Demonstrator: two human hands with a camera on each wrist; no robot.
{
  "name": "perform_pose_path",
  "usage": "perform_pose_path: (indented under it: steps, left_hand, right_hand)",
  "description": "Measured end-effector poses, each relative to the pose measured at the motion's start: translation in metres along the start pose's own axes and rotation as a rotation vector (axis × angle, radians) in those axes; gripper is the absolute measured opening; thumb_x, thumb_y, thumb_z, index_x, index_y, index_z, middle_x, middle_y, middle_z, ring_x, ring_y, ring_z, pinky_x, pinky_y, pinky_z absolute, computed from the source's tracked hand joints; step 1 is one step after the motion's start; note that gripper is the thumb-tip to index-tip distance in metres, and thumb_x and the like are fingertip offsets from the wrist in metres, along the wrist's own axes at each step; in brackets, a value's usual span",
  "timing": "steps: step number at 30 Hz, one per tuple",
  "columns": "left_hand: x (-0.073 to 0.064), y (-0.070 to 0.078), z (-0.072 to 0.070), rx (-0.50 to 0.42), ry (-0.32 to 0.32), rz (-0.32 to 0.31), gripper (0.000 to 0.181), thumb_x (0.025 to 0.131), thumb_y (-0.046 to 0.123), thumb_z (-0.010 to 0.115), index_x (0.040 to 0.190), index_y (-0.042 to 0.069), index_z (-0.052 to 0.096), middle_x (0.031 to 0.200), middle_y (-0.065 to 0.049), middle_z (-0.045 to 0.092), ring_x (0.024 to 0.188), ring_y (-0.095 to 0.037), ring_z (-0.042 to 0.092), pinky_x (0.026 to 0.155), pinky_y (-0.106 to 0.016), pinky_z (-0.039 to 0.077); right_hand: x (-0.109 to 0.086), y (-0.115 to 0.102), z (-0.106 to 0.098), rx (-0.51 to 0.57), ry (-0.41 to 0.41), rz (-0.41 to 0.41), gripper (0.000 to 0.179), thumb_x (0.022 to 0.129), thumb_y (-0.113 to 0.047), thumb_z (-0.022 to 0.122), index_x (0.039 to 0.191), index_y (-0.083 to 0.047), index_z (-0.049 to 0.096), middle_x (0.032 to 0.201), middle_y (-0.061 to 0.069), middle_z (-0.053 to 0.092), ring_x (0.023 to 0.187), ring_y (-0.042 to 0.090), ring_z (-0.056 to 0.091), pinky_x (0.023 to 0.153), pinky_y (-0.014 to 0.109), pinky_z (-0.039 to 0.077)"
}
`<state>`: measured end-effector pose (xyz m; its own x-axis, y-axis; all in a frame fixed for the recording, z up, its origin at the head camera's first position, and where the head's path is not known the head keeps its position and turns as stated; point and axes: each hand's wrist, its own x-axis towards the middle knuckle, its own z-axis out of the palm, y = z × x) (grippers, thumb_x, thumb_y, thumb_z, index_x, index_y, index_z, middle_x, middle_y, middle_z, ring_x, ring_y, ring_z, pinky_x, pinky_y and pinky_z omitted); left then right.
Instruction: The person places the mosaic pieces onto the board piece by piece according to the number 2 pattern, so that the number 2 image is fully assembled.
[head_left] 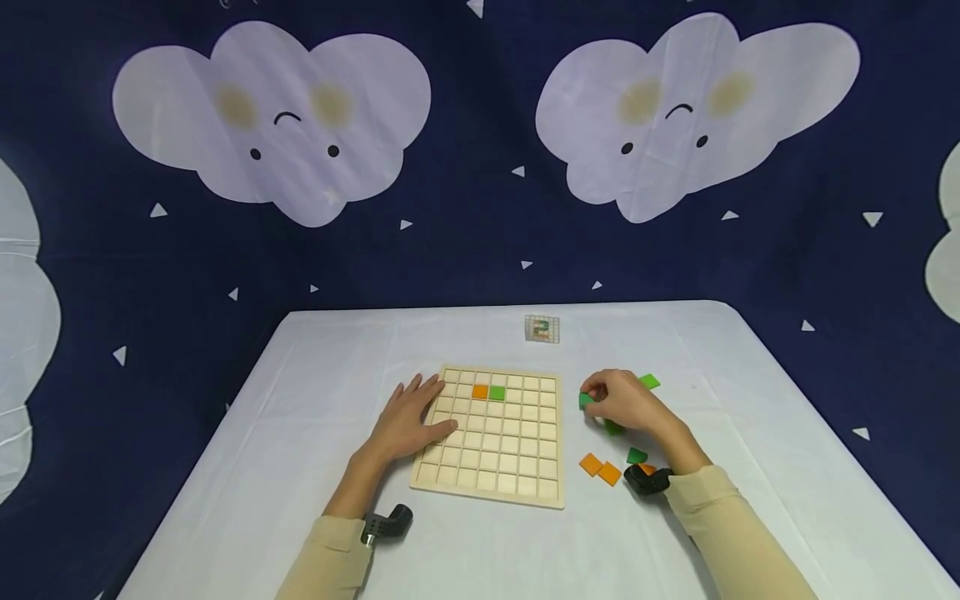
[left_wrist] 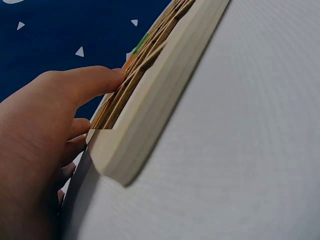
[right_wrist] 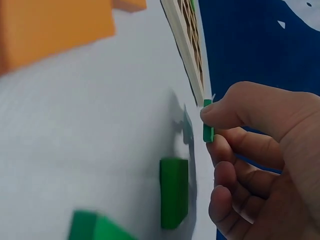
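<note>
A wooden grid board (head_left: 487, 460) lies on the table, with an orange tile (head_left: 480, 392) and a light green tile (head_left: 497, 393) side by side in one of its upper rows. My left hand (head_left: 405, 425) rests at the board's left edge, fingers spread and thumb over the grid; the left wrist view shows the thumb touching the board. To the right of the board, my right hand (head_left: 626, 400) pinches a dark green tile (right_wrist: 208, 122) between thumb and fingertips, above the table. Under that hand lies another green piece (right_wrist: 174, 192), partly hidden in the head view.
Loose orange tiles (head_left: 591, 464), a dark green piece (head_left: 637, 456) and a light green tile (head_left: 649, 381) lie around my right hand and wrist. Behind the board stands a small card (head_left: 542, 329) with a coloured grid pattern. A dark blue cloth with clouds hangs behind the table.
</note>
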<state>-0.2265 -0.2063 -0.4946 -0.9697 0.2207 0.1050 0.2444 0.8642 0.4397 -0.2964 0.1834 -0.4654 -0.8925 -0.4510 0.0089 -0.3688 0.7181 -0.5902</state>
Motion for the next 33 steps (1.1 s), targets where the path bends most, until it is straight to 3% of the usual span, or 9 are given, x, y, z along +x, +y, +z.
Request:
perform_pose_path:
  steps: [17,33]
  left_hand:
    - [0.000,0.001,-0.002,0.008,-0.013,-0.004,0.087,0.083,0.064,0.059,0.149,0.013,0.037,0.154,-0.003,0.030,0.144,-0.025,0.015,0.117,-0.043,0.004]
    - [0.000,0.001,-0.002,0.004,-0.009,-0.010,0.086,0.083,0.063,0.060,0.149,0.012,0.038,0.154,-0.003,0.031,0.144,-0.025,0.015,0.117,-0.043,0.005]
  right_hand:
    - [0.023,-0.024,0.012,0.057,-0.007,-0.068,0.026,0.076,-0.013,0.076,0.100,-0.006,0.071,0.088,0.001,0.065,0.076,0.015,0.057,0.061,0.031,0.050]
    - [0.040,-0.044,0.027,0.024,-0.043,-0.097,0.025,0.075,-0.011,0.076,0.099,-0.005,0.071,0.082,-0.004,0.064,0.074,0.012,0.057,0.067,0.032,0.050]
